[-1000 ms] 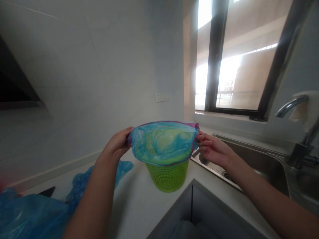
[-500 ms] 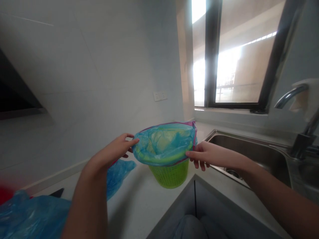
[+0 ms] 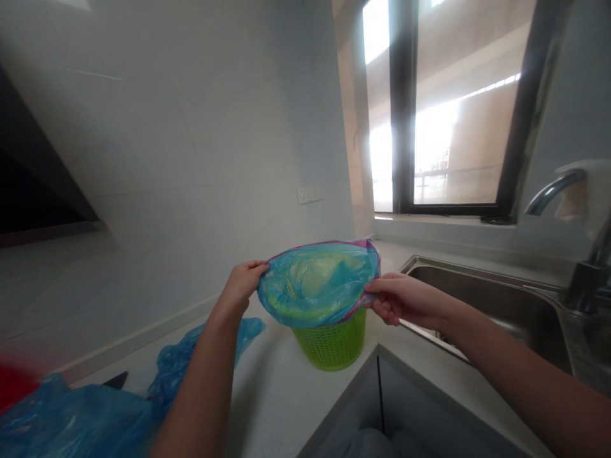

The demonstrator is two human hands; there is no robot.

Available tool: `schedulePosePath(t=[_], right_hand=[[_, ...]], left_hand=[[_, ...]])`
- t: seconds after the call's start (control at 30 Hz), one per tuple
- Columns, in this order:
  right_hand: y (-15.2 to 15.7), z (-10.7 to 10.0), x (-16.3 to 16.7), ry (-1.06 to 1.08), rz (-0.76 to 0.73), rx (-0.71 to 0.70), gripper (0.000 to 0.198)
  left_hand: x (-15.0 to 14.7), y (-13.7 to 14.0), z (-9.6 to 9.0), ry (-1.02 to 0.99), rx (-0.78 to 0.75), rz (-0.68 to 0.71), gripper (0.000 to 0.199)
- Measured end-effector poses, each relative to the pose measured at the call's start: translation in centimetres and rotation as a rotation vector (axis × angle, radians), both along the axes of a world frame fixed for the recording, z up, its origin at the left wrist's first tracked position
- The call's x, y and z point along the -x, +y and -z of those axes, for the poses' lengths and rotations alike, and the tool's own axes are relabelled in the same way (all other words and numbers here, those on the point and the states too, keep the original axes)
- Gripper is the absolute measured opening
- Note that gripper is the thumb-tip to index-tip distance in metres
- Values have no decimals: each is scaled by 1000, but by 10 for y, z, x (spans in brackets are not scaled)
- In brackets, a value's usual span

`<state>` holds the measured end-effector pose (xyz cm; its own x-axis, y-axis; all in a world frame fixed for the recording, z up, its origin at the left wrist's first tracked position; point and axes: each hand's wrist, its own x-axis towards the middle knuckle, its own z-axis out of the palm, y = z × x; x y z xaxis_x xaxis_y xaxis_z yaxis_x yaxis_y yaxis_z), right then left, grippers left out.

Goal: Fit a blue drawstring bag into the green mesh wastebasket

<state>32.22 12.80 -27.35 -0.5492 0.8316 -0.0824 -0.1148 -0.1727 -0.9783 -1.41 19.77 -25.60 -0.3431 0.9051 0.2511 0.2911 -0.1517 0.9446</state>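
Note:
A small green mesh basket (image 3: 334, 343) stands on the white counter (image 3: 267, 394) at the inner corner. A thin blue plastic bag (image 3: 315, 283) with a purple rim lines it and is folded over its top. My left hand (image 3: 243, 283) pinches the bag's rim on the left side. On the right side my right hand (image 3: 398, 299) grips the rim, fingers curled under the edge. Both hands hold the bag stretched across the basket's mouth.
More crumpled blue plastic bags (image 3: 76, 420) lie on the counter at the lower left, beside something red (image 3: 14, 385). A steel sink (image 3: 496, 299) with a tap (image 3: 568, 210) is on the right. A window (image 3: 453, 108) and a wall socket (image 3: 309, 193) are behind.
Both hands have closed on the bag's rim again after loosening half a second ago. The rim sits lower over the basket's top than one second ago.

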Motion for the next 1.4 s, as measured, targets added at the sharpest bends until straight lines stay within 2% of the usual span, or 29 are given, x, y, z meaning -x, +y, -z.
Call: schedulePosePath(t=[0.07,0.13,0.23,0.33,0.37,0.47,0.57,0.7,0.77,0.87,0.93,1.07,1.17,1.3,1.4], right_hand=[[1,-4,0,154,51,16,24],[3,-6,-1,210,137,-24,29],[11,-7,-5,15,390,-253,39],[21,-8,-15,-252,614,-519,37],[24,-8,-18,-299,668,-586,32],[32,-8,-25,-303,762,-677,11],[39,-5,-27,-199,714,-581,13],[46,2,-26,-114,626,-385,31],[48,6,-25,-121,629,-395,37],[48,7,-24,-110,614,-421,32],[47,5,-25,4,582,-342,23],[48,-2,-29,402,466,-31,6],[47,-8,-32,567,351,100,10],[45,-13,-33,636,260,101,16],[48,-13,-35,651,269,36,20]], left_hand=[[1,-9,-8,39,-40,-55,17],[4,-19,-15,102,-68,-97,8],[13,-35,-24,276,3,-37,16],[14,-48,-30,388,72,27,9],[11,-50,-32,379,40,16,10],[-3,-46,-31,293,-148,12,42],[-14,-30,-22,253,-220,68,55],[-13,-12,-10,231,-105,74,52],[-11,-10,-8,259,-57,117,52],[-10,-14,-9,297,-29,158,54],[-10,-18,-10,304,-56,95,57],[-11,-27,-15,232,-135,-33,55],[-17,-37,-23,154,-115,-49,49],[-25,-48,-31,24,-215,-3,19],[-28,-49,-31,-119,-244,56,22]])
